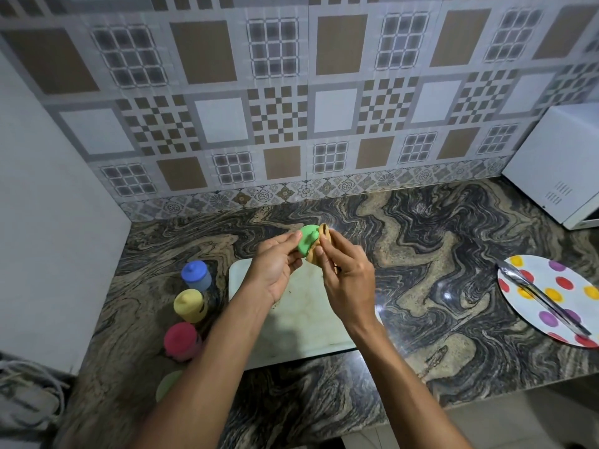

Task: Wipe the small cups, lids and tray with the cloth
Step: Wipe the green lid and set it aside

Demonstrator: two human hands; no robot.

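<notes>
My left hand (278, 260) grips a green lid (307, 244) by its edge, held up above the white tray (301, 322). My right hand (343, 270) presses a bunched tan cloth (321, 246) against the lid's right side. Left of the tray stand three small lidded cups in a row: blue (196, 275), yellow (189, 305) and red (180, 340). A pale green cup (167, 384) sits nearer me, partly hidden by my left forearm. The tray lies flat on the counter under both forearms.
A white plate with coloured dots (557, 296) carrying metal tongs (544, 296) lies at the right. A white appliance (560, 166) stands at the back right. The patterned tile wall rises behind the marbled stone counter (421, 254); a plain wall closes the left side.
</notes>
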